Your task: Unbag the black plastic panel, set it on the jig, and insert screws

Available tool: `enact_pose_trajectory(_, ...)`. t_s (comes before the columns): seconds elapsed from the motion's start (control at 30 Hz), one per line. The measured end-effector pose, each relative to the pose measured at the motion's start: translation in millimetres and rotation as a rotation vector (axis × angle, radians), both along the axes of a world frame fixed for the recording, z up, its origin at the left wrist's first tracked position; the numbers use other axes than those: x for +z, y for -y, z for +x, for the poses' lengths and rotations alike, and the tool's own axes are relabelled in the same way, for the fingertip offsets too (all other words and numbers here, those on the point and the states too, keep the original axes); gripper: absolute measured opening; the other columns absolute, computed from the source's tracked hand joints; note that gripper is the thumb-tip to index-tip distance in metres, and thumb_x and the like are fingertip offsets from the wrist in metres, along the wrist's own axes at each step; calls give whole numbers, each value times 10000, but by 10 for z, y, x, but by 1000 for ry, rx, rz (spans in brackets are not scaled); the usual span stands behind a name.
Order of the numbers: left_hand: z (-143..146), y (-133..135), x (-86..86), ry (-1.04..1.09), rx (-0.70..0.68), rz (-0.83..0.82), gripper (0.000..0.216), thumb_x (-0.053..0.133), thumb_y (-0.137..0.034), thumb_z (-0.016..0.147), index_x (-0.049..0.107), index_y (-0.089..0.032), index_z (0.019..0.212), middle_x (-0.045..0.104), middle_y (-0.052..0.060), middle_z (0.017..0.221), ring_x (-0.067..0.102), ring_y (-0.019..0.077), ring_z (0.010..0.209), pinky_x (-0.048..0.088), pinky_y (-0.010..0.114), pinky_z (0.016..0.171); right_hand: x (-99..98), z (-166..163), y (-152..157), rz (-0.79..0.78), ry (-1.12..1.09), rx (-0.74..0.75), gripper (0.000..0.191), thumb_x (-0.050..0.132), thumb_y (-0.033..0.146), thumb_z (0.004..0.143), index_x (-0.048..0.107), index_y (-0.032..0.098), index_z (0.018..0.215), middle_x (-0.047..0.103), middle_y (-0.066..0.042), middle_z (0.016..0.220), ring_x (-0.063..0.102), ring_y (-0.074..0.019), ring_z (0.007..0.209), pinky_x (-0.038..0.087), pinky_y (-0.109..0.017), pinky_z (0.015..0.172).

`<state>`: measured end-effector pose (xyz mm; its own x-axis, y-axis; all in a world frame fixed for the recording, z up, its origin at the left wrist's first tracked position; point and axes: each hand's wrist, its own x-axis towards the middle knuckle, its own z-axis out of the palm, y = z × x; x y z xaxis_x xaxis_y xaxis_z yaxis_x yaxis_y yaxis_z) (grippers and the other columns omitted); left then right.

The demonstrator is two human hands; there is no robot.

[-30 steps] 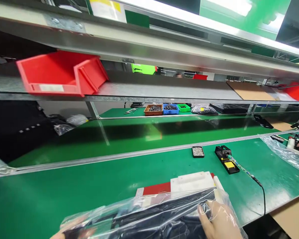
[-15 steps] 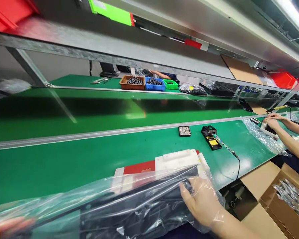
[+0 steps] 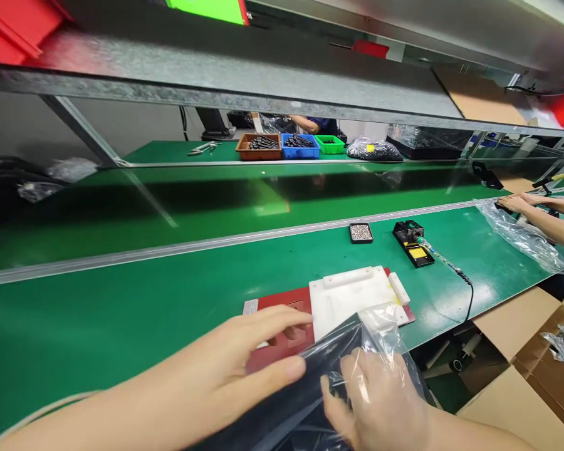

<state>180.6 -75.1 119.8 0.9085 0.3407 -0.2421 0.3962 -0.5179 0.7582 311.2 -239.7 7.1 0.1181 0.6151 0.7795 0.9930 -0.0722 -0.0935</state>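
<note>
Black, long and flat, the part wrapped in clear plastic film (image 3: 329,369) lies at the very near edge of the green bench mat (image 3: 122,313), with its far end rising toward the white block. The left hand (image 3: 244,363) comes in from the lower left with the forearm stretched almost flat over the mat; its fingers are long and nearly straight, and the thumb presses on the upper edge of the wrapped part, so the hand pinches this edge. The right hand (image 3: 371,401) sits lower, at the right end of the part, palm down, fingers curled over the loose film and closed on it.

Just behind the hands a red flat plate (image 3: 282,307) lies on the mat, and a white plastic block (image 3: 352,294) rests on its right half. The film touches the front of this block. To the left of the plate the mat is bare and wide.

Farther back stand a small black tray with grey bits (image 3: 360,232) and a black and yellow soldering iron stand (image 3: 413,241), whose black cable (image 3: 467,294) runs over the bench edge. Behind them a silver rail (image 3: 169,247) closes the mat, then comes a darker green belt (image 3: 169,200).

At the right edge a co-worker's hands (image 3: 517,203) rest near another clear plastic bag (image 3: 521,238). Below the bench edge stand brown cardboard boxes (image 3: 512,401).
</note>
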Motion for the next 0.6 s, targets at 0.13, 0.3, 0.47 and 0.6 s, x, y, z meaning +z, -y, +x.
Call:
enact_pose_trajectory(0.13, 455, 138, -29, -71, -56, -51, 439, 666, -573, 730, 697, -181, 926, 676, 4, 800, 605, 162, 762, 446, 226, 654, -4, -117, 5, 54, -37, -84, 295, 217, 228, 1052, 354, 130, 810, 399, -46, 669, 364, -168, 597, 194, -275, 641)
enact_pose_trajectory(0.3, 876, 316, -185, -165, -107, -122, 321, 623, -494, 772, 696, -184, 818, 635, -21, 731, 530, 111, 650, 396, 213, 584, -13, -138, 72, -4, 38, -23, 259, 260, 200, 1024, 307, 143, 776, 360, -38, 648, 318, -165, 558, 163, -290, 612)
enact_pose_trajectory(0.47, 1033, 400, -255, -201, -81, -87, 287, 613, -424, 832, 658, -164, 720, 519, -43, 604, 421, 86, 565, 325, 235, 538, -52, -85, 127, -58, -14, 5, 283, 210, 208, 1053, 303, 150, 791, 359, -37, 660, 330, -187, 577, 158, -306, 610)
enact_pose_trajectory(0.6, 1155, 380, -250, -97, -78, -40, 268, 588, -401, 855, 659, -165, 748, 530, -41, 629, 430, 87, 565, 323, 239, 534, -93, -56, 170, -73, -7, 101, 288, 221, 194, 1058, 298, 154, 783, 342, -26, 646, 322, -185, 563, 131, -309, 594)
